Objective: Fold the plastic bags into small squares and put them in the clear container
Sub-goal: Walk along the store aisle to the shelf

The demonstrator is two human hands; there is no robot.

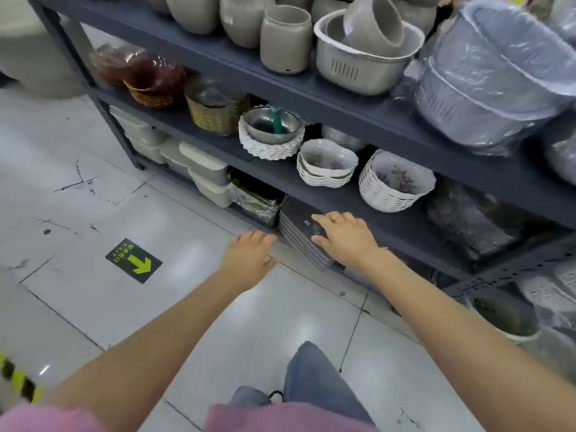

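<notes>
A stack of flat dark square trays (299, 232) sticks out from the bottom shelf of a dark metal rack (343, 198). My right hand (343, 238), with a ring on one finger, lies flat on top of that stack, fingers spread. My left hand (249, 254) hovers just left of the stack's near corner, over the floor, fingers loosely extended and holding nothing. No plastic bags for folding and no clear container can be made out in view.
The rack holds grey plastic pots (285, 39), a colander basket (358, 57), white bowls (327, 163), a white woven basket (392, 182) and lidded white boxes (202, 166). A green exit arrow sticker (134, 260) is on the tiled floor. My jeans-clad knee (314, 378) is below.
</notes>
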